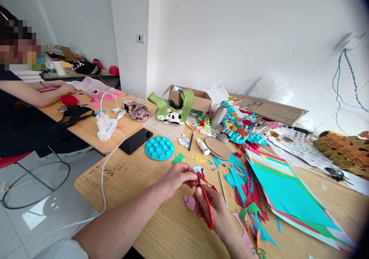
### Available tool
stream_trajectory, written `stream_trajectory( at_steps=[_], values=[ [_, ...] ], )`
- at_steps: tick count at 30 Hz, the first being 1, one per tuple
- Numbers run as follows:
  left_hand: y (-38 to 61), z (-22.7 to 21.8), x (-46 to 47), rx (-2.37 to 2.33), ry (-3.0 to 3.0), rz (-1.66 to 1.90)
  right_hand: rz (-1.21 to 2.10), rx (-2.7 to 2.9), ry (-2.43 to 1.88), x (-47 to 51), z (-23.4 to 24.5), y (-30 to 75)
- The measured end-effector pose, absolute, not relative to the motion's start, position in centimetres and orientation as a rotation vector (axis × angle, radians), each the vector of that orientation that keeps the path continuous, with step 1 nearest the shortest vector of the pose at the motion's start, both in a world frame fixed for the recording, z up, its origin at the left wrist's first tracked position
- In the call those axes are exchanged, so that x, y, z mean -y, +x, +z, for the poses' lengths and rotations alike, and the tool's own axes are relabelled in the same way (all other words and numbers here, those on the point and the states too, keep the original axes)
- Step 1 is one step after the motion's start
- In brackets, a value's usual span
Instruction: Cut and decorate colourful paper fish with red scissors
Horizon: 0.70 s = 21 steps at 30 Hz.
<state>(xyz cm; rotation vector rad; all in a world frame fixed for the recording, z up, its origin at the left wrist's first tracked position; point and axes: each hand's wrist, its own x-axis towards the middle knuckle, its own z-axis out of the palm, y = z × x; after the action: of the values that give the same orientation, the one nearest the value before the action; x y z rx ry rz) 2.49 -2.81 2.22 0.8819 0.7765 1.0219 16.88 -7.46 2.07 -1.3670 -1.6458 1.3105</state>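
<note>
Over the near part of the wooden table, my right hand [216, 207] grips red-handled scissors [209, 212], blades pointing away from me. My left hand [179, 177] is closed in a pinch beside the blade tips; what its fingers hold is too small and hidden to name. A pink paper fish [189, 202] lies by my right hand. Just beyond my hands are a green paper fish [178, 158], a yellow spotted paper fish [198, 159] and dark red paper scraps [211, 184], partly hidden. A thin wooden stick [223, 187] lies to their right.
Coloured paper sheets [296, 197] and scraps [240, 180] cover the right side. Farther back are a blue woven disc [159, 148], a phone [136, 141], a glue bottle [203, 146], cardboard discs [218, 148] and a green panda bag [173, 109]. A white power strip [106, 127] trails its cable leftward. Another person [17, 97] sits left.
</note>
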Motion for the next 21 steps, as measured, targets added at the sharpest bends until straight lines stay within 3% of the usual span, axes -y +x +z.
stream_trajectory(
  at_steps=[21],
  values=[
    [2.36, 2.1, 2.72, -0.741, 0.872, 0.993, 1.378, 1.638, -1.361, 7.52, 2.32, 16.86]
  ],
)
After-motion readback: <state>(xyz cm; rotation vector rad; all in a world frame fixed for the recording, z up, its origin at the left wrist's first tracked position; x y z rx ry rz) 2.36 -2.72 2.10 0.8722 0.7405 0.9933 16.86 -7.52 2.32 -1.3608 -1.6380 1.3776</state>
